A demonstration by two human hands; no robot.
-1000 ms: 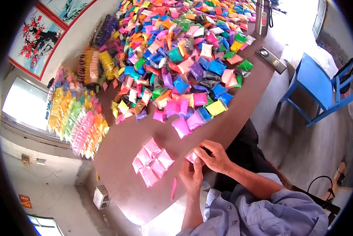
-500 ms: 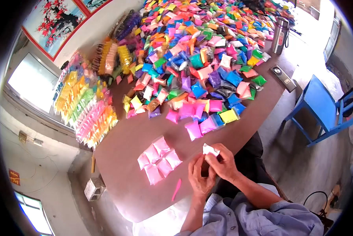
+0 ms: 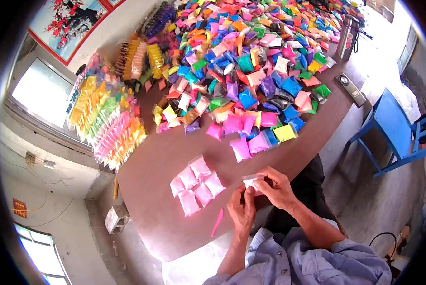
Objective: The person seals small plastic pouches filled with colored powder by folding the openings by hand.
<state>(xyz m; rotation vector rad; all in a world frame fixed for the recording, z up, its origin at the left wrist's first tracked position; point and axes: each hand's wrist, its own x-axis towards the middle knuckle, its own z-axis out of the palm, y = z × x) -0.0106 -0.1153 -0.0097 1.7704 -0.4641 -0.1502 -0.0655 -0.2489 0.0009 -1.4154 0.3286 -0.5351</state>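
A small clear packet with pale pink contents is held over the near edge of the table. My right hand pinches it between thumb and fingers from the right. My left hand is closed at its lower left side, thumb up against it; its fingertips are partly hidden. To the left, several light pink packets lie in two rows on the brown table. Between them and my left hand rests a thin pink plastic tool.
A large heap of colourful packets covers the far table. Bundled strips of packets hang over its left edge. A steel thermos and a silver, flat oblong object stand along the right edge, near a blue chair.
The packet has turned in my fingers and shows more of its clear top edge. My left hand's fingers have shifted against it. The whole view has tilted slightly.
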